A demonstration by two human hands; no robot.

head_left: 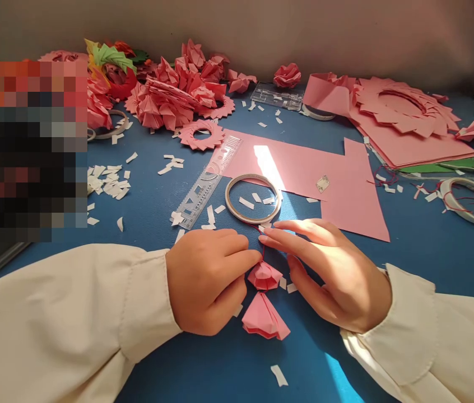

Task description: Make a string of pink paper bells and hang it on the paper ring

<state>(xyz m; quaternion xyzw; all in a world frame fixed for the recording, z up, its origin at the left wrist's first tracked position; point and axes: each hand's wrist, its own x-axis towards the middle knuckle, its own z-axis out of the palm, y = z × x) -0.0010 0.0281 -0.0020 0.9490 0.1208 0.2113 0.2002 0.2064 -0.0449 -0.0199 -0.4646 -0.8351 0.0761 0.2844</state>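
Two small folded pink paper pieces lie one above the other on the blue tabletop, joined by a red thread [263, 252]. The upper paper piece [265, 275] is smaller; the lower paper piece [264, 317] fans out toward me. My left hand [212, 282] is closed at their left, its index fingertip pressed at the thread just above the upper piece. To the right, my right hand [333, 268] has its fingers stretched out and apart, with a fingertip close to the thread's top end. Just beyond both hands lies a tape roll [228, 197].
A clear ruler [207, 182] lies beside cut pink paper [354, 196]. Folded paper flowers [165, 101] pile up at the back left. A paper ring [405, 106] rests on pink sheets at the right, near another tape roll [447, 196]. White scraps [108, 182] are scattered about.
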